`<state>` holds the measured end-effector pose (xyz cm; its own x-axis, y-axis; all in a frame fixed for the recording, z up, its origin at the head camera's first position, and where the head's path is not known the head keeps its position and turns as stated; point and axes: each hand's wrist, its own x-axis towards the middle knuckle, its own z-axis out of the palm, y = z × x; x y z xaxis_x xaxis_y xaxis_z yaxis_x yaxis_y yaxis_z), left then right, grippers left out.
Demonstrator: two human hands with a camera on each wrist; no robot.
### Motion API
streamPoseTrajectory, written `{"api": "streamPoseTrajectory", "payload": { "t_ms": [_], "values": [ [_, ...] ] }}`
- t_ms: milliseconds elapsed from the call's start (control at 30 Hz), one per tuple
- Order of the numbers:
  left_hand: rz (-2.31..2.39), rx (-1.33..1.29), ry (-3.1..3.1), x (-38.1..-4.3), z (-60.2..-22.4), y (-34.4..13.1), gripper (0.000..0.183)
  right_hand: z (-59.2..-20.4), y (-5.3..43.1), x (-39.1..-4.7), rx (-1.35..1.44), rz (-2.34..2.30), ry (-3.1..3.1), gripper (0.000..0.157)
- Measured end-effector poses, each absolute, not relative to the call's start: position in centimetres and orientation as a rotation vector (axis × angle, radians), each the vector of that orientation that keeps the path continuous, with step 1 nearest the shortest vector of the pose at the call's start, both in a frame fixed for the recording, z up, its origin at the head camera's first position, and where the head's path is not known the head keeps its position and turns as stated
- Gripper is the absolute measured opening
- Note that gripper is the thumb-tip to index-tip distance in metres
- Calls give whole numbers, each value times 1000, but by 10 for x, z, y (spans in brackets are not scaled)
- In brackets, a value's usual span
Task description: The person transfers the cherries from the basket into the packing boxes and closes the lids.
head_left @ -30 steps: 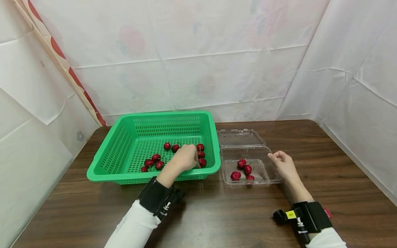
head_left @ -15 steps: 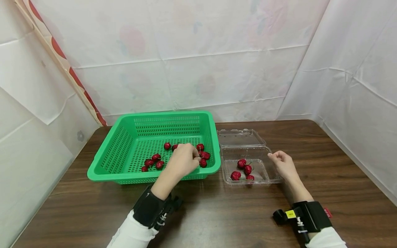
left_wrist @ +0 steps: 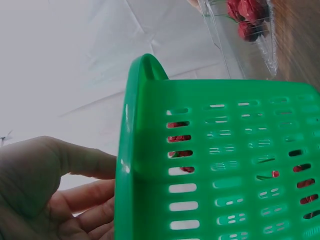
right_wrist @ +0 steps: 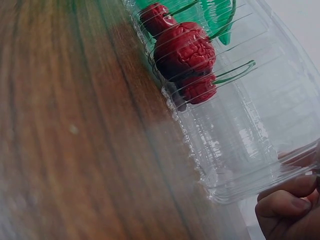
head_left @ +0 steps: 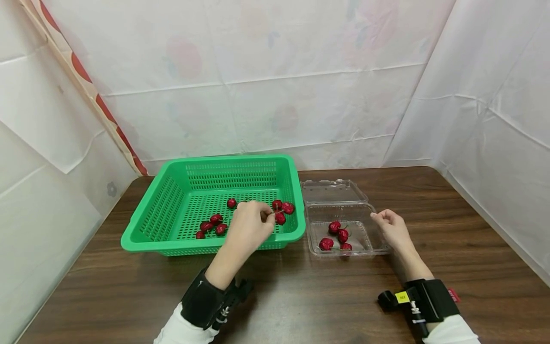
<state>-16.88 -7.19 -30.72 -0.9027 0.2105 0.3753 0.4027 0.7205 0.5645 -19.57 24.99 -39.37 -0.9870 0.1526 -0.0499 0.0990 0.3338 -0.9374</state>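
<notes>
Over the right part of the green basket (head_left: 143,220), my left hand (head_left: 251,224) pinches the stem of a red cherry (head_left: 288,208), which hangs just beyond the fingertips. Close by are two other cherries (head_left: 280,218). In the left wrist view, the basket's wall (left_wrist: 200,95) hides the fingertips of the left hand (left_wrist: 65,185). My right hand (head_left: 393,230) grips the right rim of the clear plastic box (head_left: 365,241). Several cherries (head_left: 335,227) with stems lie inside the box. The right wrist view shows curled fingers of the right hand (right_wrist: 290,205) at the box's corner.
More cherries (head_left: 216,219) lie at the middle and left of the basket floor. The box's lid (head_left: 333,192) is folded back, beside the basket's right side. Both containers stand on a brown wooden table (head_left: 301,296), with white sheeting (head_left: 258,95) behind and at the sides.
My left hand has come up slightly from the basket's floor, and the cherry by its fingertips has shifted up and right. The right hand and the box stay put.
</notes>
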Motion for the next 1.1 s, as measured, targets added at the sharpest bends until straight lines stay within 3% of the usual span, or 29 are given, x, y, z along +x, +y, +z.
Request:
{"api": "streamPoseTrajectory", "payload": {
  "t_ms": [367,1100],
  "values": [
    [-1071,-521,-2484,-153,-301,-59,10,-392,250,-196,-231,1825,-2499,23],
    [-1098,-783,-2382,-141,-310,-8,10,-394,250,-196,-232,1749,-2529,25]
  ]
}}
